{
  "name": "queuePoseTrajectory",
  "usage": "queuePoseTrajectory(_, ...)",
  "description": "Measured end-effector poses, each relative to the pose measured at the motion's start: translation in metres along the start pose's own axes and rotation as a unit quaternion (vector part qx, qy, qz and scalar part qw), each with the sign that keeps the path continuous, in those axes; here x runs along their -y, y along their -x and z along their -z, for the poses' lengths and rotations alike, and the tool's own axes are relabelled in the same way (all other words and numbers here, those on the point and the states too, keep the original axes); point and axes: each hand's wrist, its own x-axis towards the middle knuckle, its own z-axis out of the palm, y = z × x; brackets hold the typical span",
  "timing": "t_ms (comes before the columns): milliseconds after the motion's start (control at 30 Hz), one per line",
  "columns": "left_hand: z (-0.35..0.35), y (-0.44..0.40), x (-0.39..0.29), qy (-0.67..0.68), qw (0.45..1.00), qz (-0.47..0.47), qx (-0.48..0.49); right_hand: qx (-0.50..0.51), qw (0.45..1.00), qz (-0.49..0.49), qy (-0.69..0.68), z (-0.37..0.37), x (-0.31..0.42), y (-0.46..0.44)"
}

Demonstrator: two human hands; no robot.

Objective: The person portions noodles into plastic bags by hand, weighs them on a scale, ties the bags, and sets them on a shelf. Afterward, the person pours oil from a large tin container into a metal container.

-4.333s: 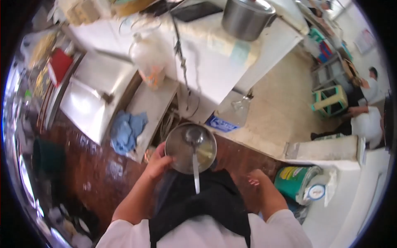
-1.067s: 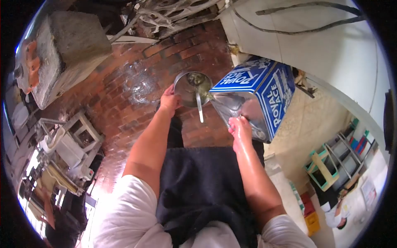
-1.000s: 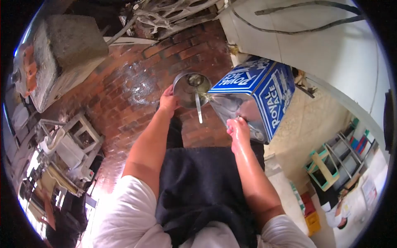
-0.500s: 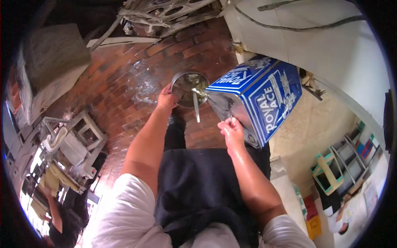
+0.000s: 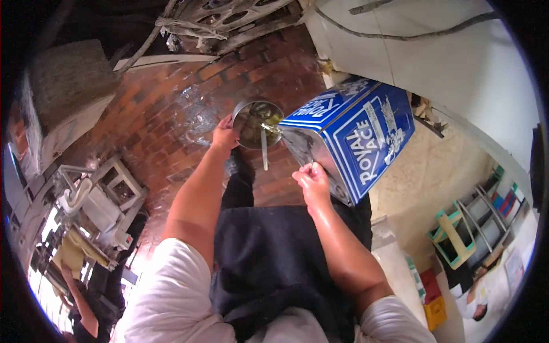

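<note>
My left hand [image 5: 225, 134] is closed on the rim of a round metal pot [image 5: 243, 123], held over the brick floor. A ladle [image 5: 265, 150] stands in the pot, its pale handle sticking out over the near rim. Yellowish liquid [image 5: 273, 127] runs into the pot from the corner of a blue and silver tin [image 5: 366, 137], which is tilted toward it. My right hand [image 5: 313, 178] is closed at the top face of the tin, apparently on a small handle that its fingers mostly hide.
A brick floor [image 5: 166, 126] lies below. At the left are a concrete block [image 5: 68, 86] and a co-worker [image 5: 88, 308] beside a machine [image 5: 103, 211]. A stool [image 5: 454, 237] and another person [image 5: 473, 300] are at the right. White counter wall [image 5: 423, 63] at the upper right.
Since the earliest frame, the view has shifted and my right hand has taken hold of the tin. Over the last second, pot, tin and both hands have drifted slightly left while liquid keeps running.
</note>
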Motion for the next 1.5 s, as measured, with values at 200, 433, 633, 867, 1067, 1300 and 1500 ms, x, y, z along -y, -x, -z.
queuePoseTrajectory(200, 0.002, -0.002, 0.001, -0.029, 0.999, -0.004, -0.025, 0.017, 1.000, 0.006, 0.010, -0.004, -0.002, -0.005)
queuePoseTrajectory(433, 0.010, -0.014, 0.006, -0.034, 0.999, 0.002, -0.011, 0.021, 1.000, -0.007, 0.002, -0.006, -0.001, -0.005)
queuePoseTrajectory(633, -0.001, -0.005, -0.008, -0.013, 0.999, 0.009, -0.042, 0.027, 1.000, -0.013, 0.003, -0.007, 0.001, -0.005)
queuePoseTrajectory(867, -0.001, -0.004, -0.013, -0.050, 0.997, -0.004, -0.051, 0.021, 1.000, -0.013, -0.003, -0.009, 0.001, -0.006)
queuePoseTrajectory(1067, 0.002, -0.009, -0.008, -0.039, 0.998, -0.009, -0.045, 0.022, 0.999, -0.019, 0.019, -0.009, 0.002, -0.007)
queuePoseTrajectory(1300, -0.008, 0.003, -0.021, -0.061, 0.997, -0.024, -0.045, 0.023, 1.000, -0.014, 0.009, -0.010, 0.003, -0.007)
queuePoseTrajectory(1500, -0.002, -0.007, -0.013, -0.038, 0.998, -0.028, -0.048, 0.024, 1.000, -0.012, 0.015, -0.009, 0.003, -0.007)
